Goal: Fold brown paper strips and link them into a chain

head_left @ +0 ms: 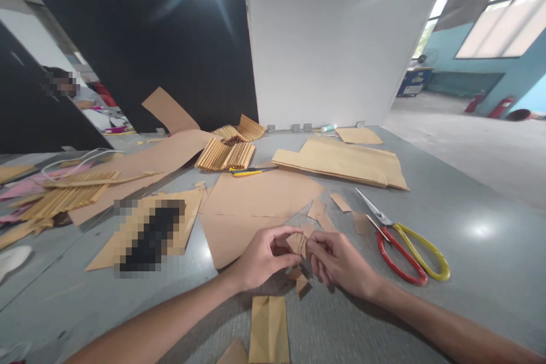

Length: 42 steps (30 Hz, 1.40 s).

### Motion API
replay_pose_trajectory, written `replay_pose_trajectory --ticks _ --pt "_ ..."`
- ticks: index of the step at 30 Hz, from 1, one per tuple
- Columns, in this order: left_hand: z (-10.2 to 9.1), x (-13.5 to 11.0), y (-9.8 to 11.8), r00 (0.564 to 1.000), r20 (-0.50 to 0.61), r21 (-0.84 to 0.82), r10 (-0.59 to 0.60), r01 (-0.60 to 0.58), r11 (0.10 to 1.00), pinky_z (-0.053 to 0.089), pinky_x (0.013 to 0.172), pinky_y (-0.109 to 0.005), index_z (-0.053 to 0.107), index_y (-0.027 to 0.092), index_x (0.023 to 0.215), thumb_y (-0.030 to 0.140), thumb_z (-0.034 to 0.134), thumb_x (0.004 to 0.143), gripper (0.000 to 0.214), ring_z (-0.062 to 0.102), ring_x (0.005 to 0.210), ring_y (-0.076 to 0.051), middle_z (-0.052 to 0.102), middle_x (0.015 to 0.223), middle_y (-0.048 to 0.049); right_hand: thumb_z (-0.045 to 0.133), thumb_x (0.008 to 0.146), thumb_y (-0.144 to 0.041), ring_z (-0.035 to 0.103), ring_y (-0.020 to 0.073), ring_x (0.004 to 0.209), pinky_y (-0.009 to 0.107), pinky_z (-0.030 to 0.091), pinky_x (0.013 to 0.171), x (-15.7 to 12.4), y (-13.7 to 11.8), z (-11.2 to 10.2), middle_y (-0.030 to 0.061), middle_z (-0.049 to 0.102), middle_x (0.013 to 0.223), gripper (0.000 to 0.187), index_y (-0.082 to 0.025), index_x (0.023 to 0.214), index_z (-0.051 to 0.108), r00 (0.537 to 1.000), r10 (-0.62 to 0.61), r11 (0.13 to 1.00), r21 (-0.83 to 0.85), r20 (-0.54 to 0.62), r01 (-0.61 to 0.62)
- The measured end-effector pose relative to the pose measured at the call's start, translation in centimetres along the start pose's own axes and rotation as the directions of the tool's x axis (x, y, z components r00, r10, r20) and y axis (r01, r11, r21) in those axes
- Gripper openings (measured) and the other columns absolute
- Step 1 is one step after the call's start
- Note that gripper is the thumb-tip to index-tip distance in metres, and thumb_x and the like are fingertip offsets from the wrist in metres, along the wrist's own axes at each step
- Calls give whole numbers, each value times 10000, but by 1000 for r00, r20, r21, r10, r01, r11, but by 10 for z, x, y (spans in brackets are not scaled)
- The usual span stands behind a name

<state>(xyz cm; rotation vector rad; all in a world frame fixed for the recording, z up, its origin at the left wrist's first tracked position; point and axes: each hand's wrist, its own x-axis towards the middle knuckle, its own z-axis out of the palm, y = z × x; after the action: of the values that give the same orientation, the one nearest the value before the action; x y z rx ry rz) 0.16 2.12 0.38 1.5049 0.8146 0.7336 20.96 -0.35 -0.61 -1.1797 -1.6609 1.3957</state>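
Between both hands, at the middle of the table, is a small folded piece of brown kraft paper [297, 244]. My left hand [267, 256] grips its left side between thumb and fingers. My right hand [336, 259] pinches the right edge, its fingers curled. Just below lie small folded paper scraps [302, 283], and nearer to me a creased kraft paper strip [269, 327]. Several cut paper pieces [325, 222] lie beyond my right hand. To the right rest scissors [394, 230] with one red and one yellow handle, blades slightly apart.
A large brown paper sheet [256, 199] lies ahead, with a yellow utility knife [246, 172] at its far edge. Pleated paper stacks [226, 153] and a folded kraft sheet [345, 162] are behind. Black [170, 57] and white [328, 51] panels border the table. A person sits far left.
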Motion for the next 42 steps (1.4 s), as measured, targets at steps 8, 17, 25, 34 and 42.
replay_pose_trajectory --ticks 8,17,25,34,42 --pt "-5 5 -9 1000 -24 -167 2 -6 986 500 713 -297 619 178 1260 282 825 781 531 714 830 -223 702 942 -71 467 1024 -430 544 108 466 235 436 476 -1 -47 -48 -13 644 668 300 -200 925 632 928 -176 958 -275 -329 84" --pt "-5 7 -11 999 -48 -219 12 -22 976 529 708 -324 588 155 1222 330 815 791 518 716 737 -216 746 853 -87 457 1011 -288 606 169 587 294 421 552 -29 -53 -100 10 700 727 259 -241 907 689 973 -177 627 -779 -146 -3" --pt "-6 9 -9 994 -107 -311 9 -41 950 524 696 -300 618 113 1218 323 833 779 532 693 728 -200 747 906 -106 460 1027 -168 675 187 932 304 485 815 -38 -47 -34 32 712 1037 229 -242 1100 663 960 -208 674 -684 189 281" --pt "-12 7 8 987 -153 -401 46 -105 910 502 687 -288 634 122 1200 261 817 789 471 683 713 -176 729 964 -106 686 826 -142 585 156 773 261 398 678 -29 -32 20 4 635 926 133 -199 863 572 980 -174 721 -666 97 193" --pt "-34 2 49 986 -60 -363 153 -164 917 504 764 -323 606 154 1329 206 799 815 551 666 740 -168 706 950 -83 645 825 -113 509 127 664 244 350 596 -21 -52 12 -44 584 728 175 -207 774 507 983 -174 865 -485 -49 129"
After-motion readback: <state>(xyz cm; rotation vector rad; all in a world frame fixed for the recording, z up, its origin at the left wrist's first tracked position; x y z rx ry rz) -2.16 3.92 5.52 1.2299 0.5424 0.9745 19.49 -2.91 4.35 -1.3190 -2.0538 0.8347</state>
